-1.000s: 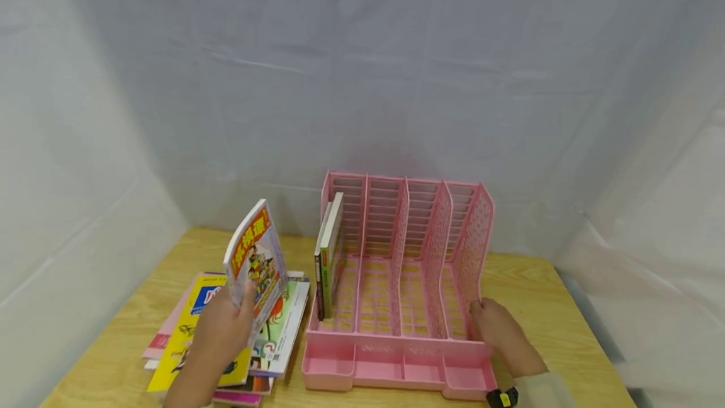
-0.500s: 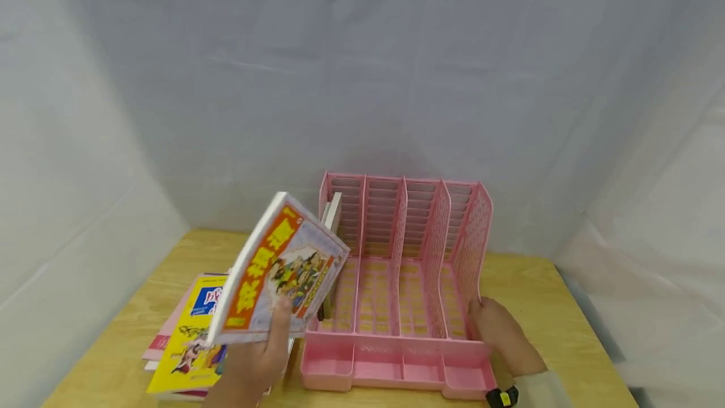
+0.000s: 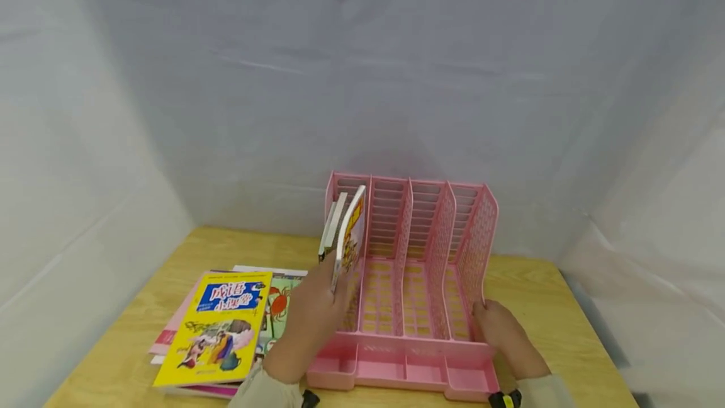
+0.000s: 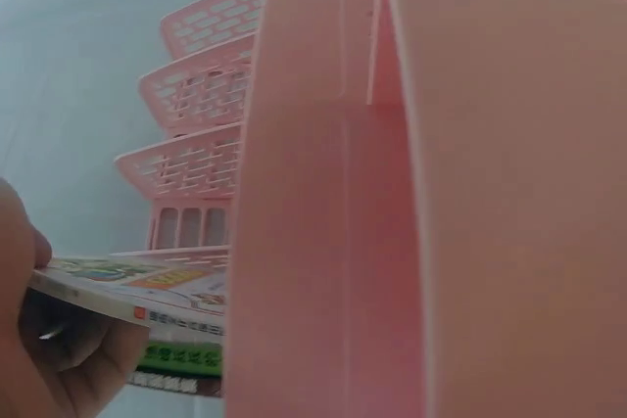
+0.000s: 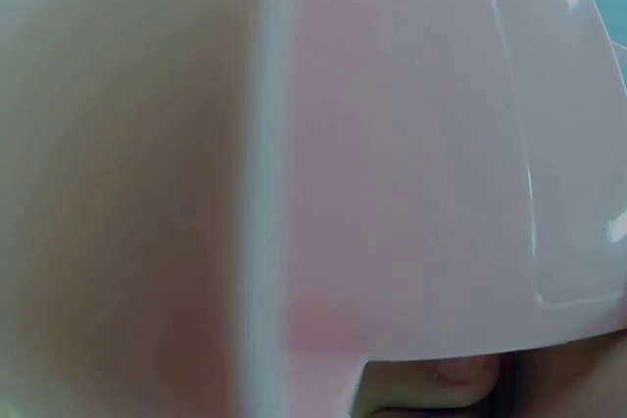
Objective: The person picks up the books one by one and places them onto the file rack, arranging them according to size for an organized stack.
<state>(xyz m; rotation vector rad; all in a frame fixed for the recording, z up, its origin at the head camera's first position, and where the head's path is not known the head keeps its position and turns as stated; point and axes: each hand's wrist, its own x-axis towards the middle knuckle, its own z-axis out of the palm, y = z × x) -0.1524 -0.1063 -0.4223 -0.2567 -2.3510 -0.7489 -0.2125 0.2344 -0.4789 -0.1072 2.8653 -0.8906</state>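
Note:
My left hand [image 3: 314,310] grips a thin book [image 3: 352,232] with an orange and yellow title strip. The book stands upright in the leftmost slot of a pink desktop file rack [image 3: 425,346], to the right of two books [image 3: 333,222] standing there. In the left wrist view, the thumb lies on one cover of the held book [image 4: 108,291] and the fingers curl under the other. At the rack's right end, my right hand [image 3: 503,335] pinches the front edge of the outer side panel. A fingertip [image 5: 460,369] shows below the panel in the right wrist view.
On the left of the wooden table [image 3: 113,339] lies a pile of books, a yellow book [image 3: 218,326] on top and a green-covered one [image 3: 279,304] beside it. Shallow trays [image 3: 382,364] line the rack's front. Grey-white sheeting [image 3: 362,80] surrounds the table.
My left hand has carried the book rightward from above the pile to the rack's leftmost slot, turning it from cover-facing to edge-on. My right hand has stayed at the rack's side panel.

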